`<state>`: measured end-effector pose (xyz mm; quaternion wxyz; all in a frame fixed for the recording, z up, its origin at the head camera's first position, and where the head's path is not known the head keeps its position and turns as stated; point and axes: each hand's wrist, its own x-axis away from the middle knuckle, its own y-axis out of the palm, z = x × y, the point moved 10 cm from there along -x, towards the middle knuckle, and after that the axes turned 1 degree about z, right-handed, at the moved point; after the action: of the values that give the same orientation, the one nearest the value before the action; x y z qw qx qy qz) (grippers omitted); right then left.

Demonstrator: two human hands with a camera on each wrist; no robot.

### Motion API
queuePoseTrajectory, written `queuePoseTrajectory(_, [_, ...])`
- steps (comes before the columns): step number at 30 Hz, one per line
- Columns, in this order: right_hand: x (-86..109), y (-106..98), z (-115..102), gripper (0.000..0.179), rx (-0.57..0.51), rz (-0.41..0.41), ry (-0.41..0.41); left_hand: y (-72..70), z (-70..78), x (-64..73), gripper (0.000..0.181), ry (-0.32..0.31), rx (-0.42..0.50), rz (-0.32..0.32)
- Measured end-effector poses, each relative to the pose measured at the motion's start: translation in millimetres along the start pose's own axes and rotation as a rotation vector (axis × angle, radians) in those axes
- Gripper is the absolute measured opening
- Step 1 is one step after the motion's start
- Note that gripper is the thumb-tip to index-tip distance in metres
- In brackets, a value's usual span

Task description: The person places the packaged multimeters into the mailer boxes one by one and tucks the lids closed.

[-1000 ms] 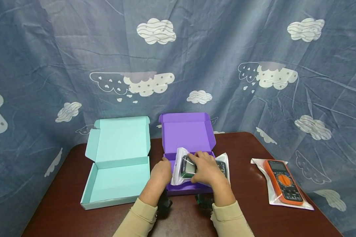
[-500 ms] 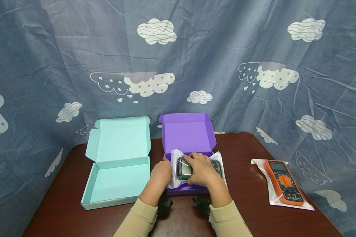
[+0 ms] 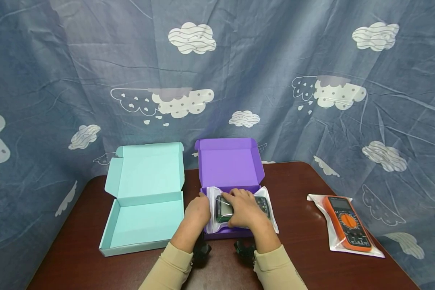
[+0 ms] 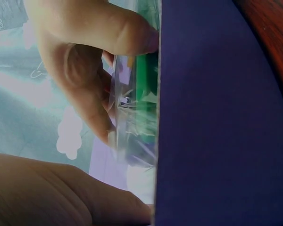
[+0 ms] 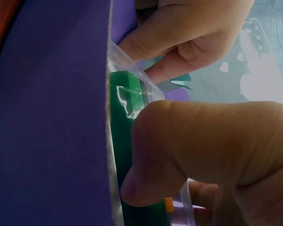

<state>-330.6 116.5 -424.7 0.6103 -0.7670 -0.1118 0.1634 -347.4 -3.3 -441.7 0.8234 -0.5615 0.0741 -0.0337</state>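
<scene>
A green multimeter with a dark face (image 3: 223, 209), sealed in a clear plastic bag (image 3: 212, 215), lies level in the tray of the open purple box (image 3: 228, 167). My right hand (image 3: 246, 211) holds it from above, fingers spread across the middle. Seen from the right wrist, the thumb presses the meter's green side (image 5: 120, 108) just inside the box's front wall (image 5: 47, 117). My left hand (image 3: 197, 211) grips the box's left side wall with curled fingers, beside the bag's end; its fingertips are partly hidden in the head view.
An open mint-green box (image 3: 145, 223) stands left of the purple one, lid up. To the right, an orange multimeter (image 3: 348, 221) in a clear bag lies near the table's right edge. A cloud-patterned curtain (image 3: 275, 133) hangs behind the table (image 3: 293, 241).
My right hand has moved left and down with the bagged green multimeter, bringing it from a slant over the purple box into its tray. The left hand has stayed in place.
</scene>
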Motion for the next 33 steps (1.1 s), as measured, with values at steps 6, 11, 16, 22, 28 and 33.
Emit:
queuePoseTrajectory(6, [-0.5, 5, -1, 0.095, -0.008, -0.021, -0.005, 1.1, 0.3, 0.0, 0.055, -0.006, -0.002, -0.011])
queuePoseTrajectory(11, [-0.3, 7, -3, 0.094, -0.008, -0.026, -0.016, 0.3, 0.6, 0.8, 0.054, -0.009, 0.0, -0.01])
queuePoseTrajectory(16, [-0.1, 9, -3, 0.092, -0.011, -0.029, -0.015, 0.1, 0.6, 1.0, 0.054, -0.012, -0.004, -0.014])
queuePoseTrajectory(22, [0.0, 11, -4, 0.09, -0.011, -0.03, -0.022, 0.5, 0.3, 0.9, 0.055, -0.013, -0.009, -0.011])
queuePoseTrajectory(28, [-1.1, 14, -2, 0.09, -0.016, -0.027, -0.023, 0.8, 1.0, 0.7, 0.055, -0.005, -0.018, -0.006])
queuePoseTrajectory(33, [-2.5, 19, -1, 0.09, -0.006, -0.037, -0.02, 1.1, 1.2, 1.0, 0.056, 0.003, -0.015, 0.0])
